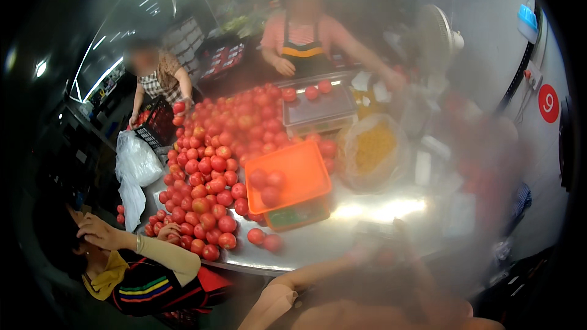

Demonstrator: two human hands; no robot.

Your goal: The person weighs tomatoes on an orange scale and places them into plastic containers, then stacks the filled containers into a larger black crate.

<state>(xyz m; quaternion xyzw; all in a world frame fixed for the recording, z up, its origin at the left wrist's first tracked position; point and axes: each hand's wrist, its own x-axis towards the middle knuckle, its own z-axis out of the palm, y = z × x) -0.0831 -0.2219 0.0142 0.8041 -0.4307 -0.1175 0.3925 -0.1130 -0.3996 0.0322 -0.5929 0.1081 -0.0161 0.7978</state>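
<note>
My forearms rise from the lower edge and meet at the steel table's near edge. A hazy smear covers this part of the picture. My left hand (365, 249) and my right hand (405, 250) are close together there, their fingers too blurred to read. A small greyish thing (382, 229) shows by them; its kind and whether I hold it cannot be made out. To their left, an orange plastic tray (292, 177) with a few tomatoes sits on a clear container with something green inside (298, 216). A large heap of red tomatoes (211, 171) spreads over the table's left half.
On the steel table (354, 241) stand a lidded clear box (318, 110) topped with tomatoes and a bag of yellow stuff (374, 146). A person (299, 36) stands across; another (162, 76) holds a black crate (156, 122). A third (147, 269) touches tomatoes. A fan (435, 33) stands right.
</note>
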